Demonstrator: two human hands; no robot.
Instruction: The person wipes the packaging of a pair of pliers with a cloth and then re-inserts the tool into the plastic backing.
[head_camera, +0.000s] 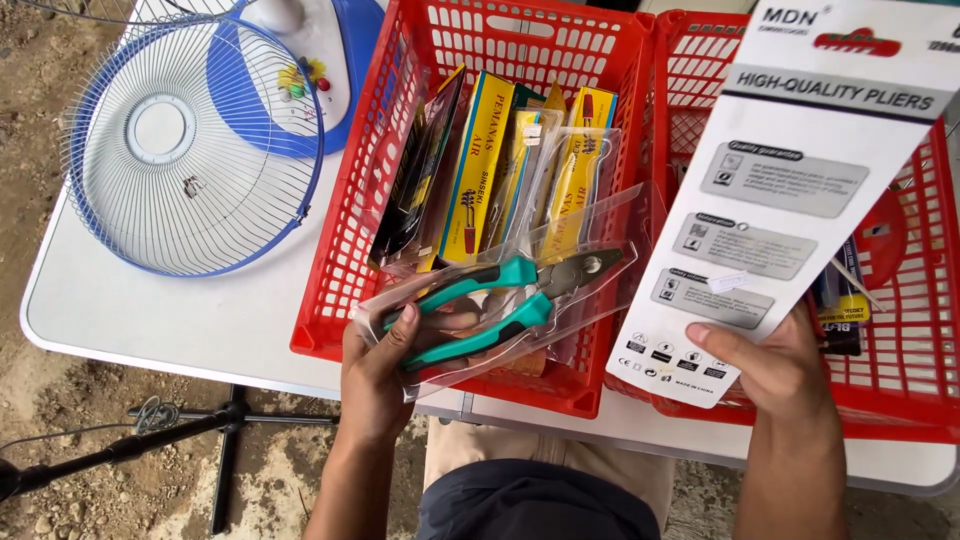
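The left hand (375, 365) is squeezing the green pliers (500, 300) in clear wrap — keep them level; the right hand (775, 365), at three o'clock, is pinching the white card (800, 190).

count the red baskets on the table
2: one basket in the middle behind the left hand, the other basket at right behind the card in the right hand.

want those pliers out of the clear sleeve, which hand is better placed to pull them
Right, probably. The left hand already grips the clear sleeve around the pliers; the right hand holds only the white card.
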